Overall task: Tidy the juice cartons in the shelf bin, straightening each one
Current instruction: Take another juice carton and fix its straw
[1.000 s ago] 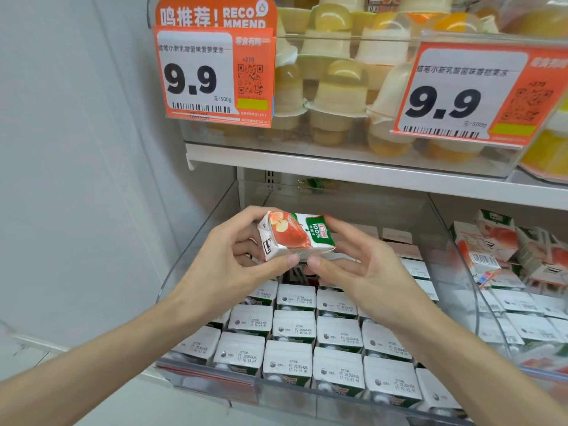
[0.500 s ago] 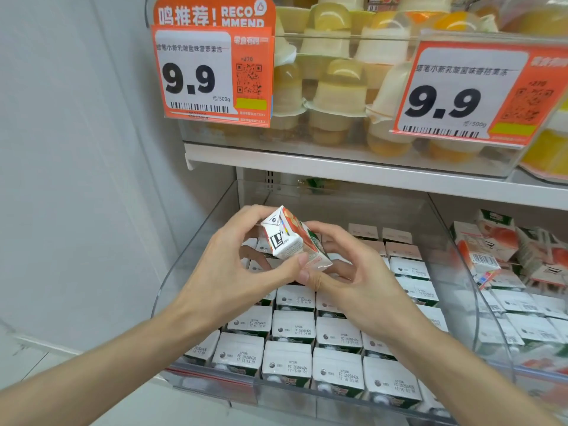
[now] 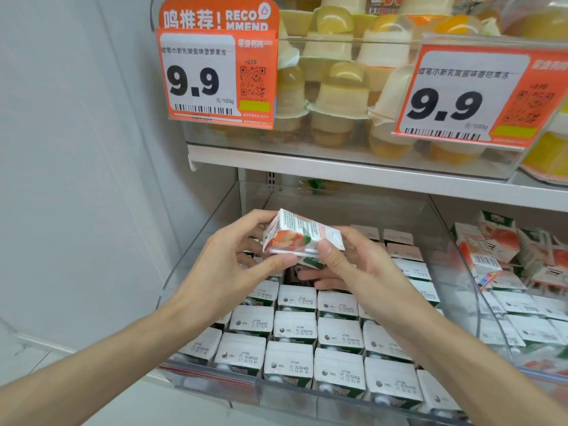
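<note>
Your left hand (image 3: 227, 265) and right hand (image 3: 353, 265) both pinch the tilted juice carton (image 3: 301, 238) above the shelf bin (image 3: 307, 398), so a slipping thumb could drop it, knocking the standing rows (image 3: 292, 330) askew.

Bin layout
One carton (image 3: 302, 236) above the bin (image 3: 192, 272), frame centre; rowed cartons (image 3: 289, 365) inside it; jelly cups (image 3: 341, 90) on shelf (image 3: 338, 175), upper frame.
</note>
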`<action>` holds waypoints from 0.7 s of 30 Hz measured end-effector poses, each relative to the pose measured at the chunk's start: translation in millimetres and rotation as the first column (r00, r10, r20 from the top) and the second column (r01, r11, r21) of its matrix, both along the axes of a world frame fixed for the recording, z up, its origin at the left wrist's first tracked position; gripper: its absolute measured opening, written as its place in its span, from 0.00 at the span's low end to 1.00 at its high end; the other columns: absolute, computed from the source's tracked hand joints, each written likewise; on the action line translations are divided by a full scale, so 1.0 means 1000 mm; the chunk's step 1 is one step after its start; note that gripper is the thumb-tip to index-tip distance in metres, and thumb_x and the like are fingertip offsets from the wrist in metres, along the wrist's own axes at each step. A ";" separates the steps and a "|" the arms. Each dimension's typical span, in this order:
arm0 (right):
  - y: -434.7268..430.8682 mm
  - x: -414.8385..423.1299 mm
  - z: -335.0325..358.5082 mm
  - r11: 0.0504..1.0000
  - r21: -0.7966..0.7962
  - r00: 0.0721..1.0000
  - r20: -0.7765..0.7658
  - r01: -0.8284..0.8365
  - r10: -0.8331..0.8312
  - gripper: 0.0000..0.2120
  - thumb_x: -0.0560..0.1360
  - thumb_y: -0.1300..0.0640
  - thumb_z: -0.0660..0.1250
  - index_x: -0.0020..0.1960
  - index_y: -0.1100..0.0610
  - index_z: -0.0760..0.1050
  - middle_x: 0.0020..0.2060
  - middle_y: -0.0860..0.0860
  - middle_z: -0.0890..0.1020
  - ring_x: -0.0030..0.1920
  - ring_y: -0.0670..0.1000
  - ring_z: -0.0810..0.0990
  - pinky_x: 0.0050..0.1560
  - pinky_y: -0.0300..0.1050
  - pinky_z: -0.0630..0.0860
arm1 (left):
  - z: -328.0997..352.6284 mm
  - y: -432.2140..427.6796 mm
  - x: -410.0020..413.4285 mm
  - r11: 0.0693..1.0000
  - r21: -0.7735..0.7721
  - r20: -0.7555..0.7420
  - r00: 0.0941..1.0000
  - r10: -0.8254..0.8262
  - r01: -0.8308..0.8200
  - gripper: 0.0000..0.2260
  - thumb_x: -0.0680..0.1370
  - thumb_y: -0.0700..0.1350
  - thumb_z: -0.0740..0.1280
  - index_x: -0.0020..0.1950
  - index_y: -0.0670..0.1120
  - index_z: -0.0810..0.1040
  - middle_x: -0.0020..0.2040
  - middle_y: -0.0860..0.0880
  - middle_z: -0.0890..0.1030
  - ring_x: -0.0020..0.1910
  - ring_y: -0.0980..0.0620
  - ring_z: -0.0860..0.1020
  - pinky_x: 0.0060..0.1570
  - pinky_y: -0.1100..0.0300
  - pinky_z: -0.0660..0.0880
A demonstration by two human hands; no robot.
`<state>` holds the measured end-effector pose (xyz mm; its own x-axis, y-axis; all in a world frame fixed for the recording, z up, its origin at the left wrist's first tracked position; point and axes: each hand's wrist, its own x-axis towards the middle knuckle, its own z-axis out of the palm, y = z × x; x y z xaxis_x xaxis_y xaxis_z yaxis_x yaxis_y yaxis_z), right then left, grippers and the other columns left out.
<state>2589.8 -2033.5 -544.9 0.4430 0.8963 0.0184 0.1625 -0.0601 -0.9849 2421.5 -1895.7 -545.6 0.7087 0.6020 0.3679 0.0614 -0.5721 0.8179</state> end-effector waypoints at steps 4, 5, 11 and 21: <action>0.002 -0.003 -0.002 0.999 -0.044 0.999 -0.054 0.001 -0.003 0.20 0.83 0.41 0.61 0.72 0.46 0.73 0.55 0.45 0.88 0.49 0.51 0.90 0.58 0.51 0.84 | 0.002 -0.001 0.001 1.000 -0.026 0.020 1.000 0.018 -0.018 0.22 0.71 0.56 0.77 0.65 0.60 0.80 0.49 0.57 0.86 0.47 0.54 0.85 0.48 0.57 0.81; 0.003 -0.002 -0.004 0.998 -0.056 0.998 -0.059 0.002 -0.005 0.22 0.83 0.40 0.60 0.74 0.45 0.71 0.54 0.46 0.89 0.49 0.52 0.90 0.60 0.54 0.83 | 0.002 -0.002 0.001 0.999 -0.029 0.025 1.000 0.019 -0.018 0.23 0.70 0.56 0.77 0.65 0.60 0.80 0.48 0.56 0.86 0.46 0.54 0.85 0.48 0.56 0.81; 0.005 0.000 -0.003 0.997 -0.073 0.986 -0.169 -0.006 -0.007 0.19 0.87 0.46 0.57 0.77 0.47 0.69 0.54 0.50 0.89 0.51 0.55 0.90 0.59 0.52 0.83 | 0.004 -0.007 0.001 0.998 -0.051 0.028 0.999 -0.024 0.026 0.23 0.69 0.54 0.80 0.62 0.59 0.78 0.43 0.47 0.85 0.39 0.48 0.83 0.44 0.45 0.80; -0.002 -0.001 0.007 0.995 -0.004 0.994 -0.047 0.097 -0.097 0.17 0.77 0.40 0.71 0.66 0.39 0.78 0.56 0.49 0.86 0.46 0.50 0.89 0.58 0.50 0.85 | -0.001 0.000 -0.001 0.993 0.096 -0.178 0.982 -0.057 0.075 0.25 0.73 0.55 0.78 0.66 0.66 0.73 0.46 0.57 0.87 0.39 0.50 0.84 0.45 0.48 0.83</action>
<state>2588.4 -2035.5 -538.2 0.5284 0.8490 -0.0061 0.1088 -0.0748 -0.9912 2420.3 -1895.4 -546.8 0.8045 0.5175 0.2916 0.1579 -0.6595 0.7350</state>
